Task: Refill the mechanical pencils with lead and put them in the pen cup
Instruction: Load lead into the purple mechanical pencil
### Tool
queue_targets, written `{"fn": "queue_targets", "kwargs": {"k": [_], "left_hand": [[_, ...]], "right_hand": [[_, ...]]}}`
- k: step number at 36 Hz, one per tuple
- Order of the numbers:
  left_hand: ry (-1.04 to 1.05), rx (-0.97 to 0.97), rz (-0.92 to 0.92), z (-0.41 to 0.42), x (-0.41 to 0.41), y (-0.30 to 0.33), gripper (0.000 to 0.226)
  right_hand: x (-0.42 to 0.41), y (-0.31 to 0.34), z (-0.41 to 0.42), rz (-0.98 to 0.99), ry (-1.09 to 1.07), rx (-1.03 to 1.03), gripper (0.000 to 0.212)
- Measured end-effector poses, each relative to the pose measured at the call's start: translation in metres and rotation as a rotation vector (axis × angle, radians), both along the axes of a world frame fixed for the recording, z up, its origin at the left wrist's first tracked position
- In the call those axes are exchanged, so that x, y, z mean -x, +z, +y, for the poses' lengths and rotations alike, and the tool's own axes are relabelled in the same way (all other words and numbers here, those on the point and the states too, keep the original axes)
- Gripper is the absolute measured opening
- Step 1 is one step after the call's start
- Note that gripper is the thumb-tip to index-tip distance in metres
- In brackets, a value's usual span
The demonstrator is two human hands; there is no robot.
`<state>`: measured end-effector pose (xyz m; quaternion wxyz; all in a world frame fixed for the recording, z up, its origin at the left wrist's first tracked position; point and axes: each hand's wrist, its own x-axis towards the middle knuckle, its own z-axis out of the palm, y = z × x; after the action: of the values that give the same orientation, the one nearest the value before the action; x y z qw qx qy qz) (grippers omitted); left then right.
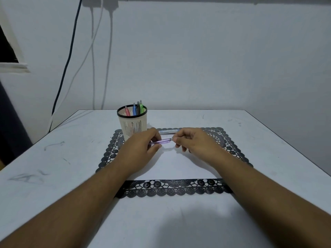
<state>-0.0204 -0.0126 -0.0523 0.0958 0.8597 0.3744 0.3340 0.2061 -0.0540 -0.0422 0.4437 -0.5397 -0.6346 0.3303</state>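
The left hand (141, 147) grips a purple pencil (162, 141) while the right hand (193, 142) pinches its end beside the pen cup (132, 122).

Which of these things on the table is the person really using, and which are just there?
In use:
purple pencil, held by left hand and right hand
pen cup with pencils inside
lead tube

Just there:
black lace mat
wall cables

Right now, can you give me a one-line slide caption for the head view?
Left hand holds a purple pencil while right hand works its end; four pencils stand in the cup.
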Motion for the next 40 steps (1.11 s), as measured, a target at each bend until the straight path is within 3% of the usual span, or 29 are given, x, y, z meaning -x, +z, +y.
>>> {"fn": "queue_targets", "kwargs": {"k": [27, 32, 36, 40], "left_hand": [[0.011, 0.006, 0.013, -0.001, 0.001, 0.000, 0.011], [0.003, 0.033, 0.015, -0.002, 0.001, 0.000, 0.010], [-0.020, 0.067, 0.052, -0.004, 0.000, 0.000, 0.010], [-0.006, 0.065, 0.109, -0.007, 0.000, 0.000, 0.009]], "right_hand": [[-0.016, -0.004, 0.005, -0.010, -0.094, 0.016, 0.009], [-0.008, -0.017, 0.010, -0.180, -0.194, 0.006, 0.013], [0.005, -0.017, 0.014, -0.216, -0.160, 0.006, 0.013], [0.009, -0.020, 0.021, -0.386, -0.122, 0.019, 0.010]]}}
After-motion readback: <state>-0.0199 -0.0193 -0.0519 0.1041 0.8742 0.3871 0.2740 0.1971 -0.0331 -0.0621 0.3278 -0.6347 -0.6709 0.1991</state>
